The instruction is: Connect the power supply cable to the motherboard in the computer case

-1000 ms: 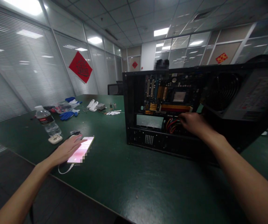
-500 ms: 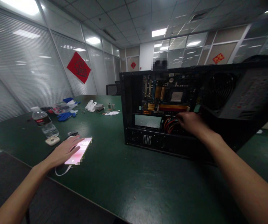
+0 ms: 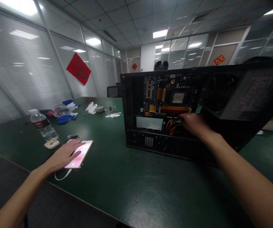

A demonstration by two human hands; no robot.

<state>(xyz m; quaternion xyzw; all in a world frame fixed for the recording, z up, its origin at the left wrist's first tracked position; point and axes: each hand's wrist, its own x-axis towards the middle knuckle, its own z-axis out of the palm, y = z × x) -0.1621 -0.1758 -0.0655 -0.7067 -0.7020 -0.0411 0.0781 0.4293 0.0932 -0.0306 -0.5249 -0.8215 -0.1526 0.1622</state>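
My left hand lies over a lit smartphone with its fingers stretched out on or just above the screen. The phone rests flat on the table, and a white cable runs from its lower end. An open black computer case stands on the table, its inside facing me. Within it, my right hand has closed, bent fingers at the lower edge of the motherboard. Bundled red, black and orange wires hang just left of those fingertips. What the fingers grip, if anything, is hidden.
A water bottle and a small cream case stand left of the phone. Behind them are blue gloves, plastic bags and small parts. The power supply fills the computer case's upper right. The table's front edge runs below.
My view has shifted very slightly. Both hands stay in nearly the same places, the left over the phone and the right inside the computer case.
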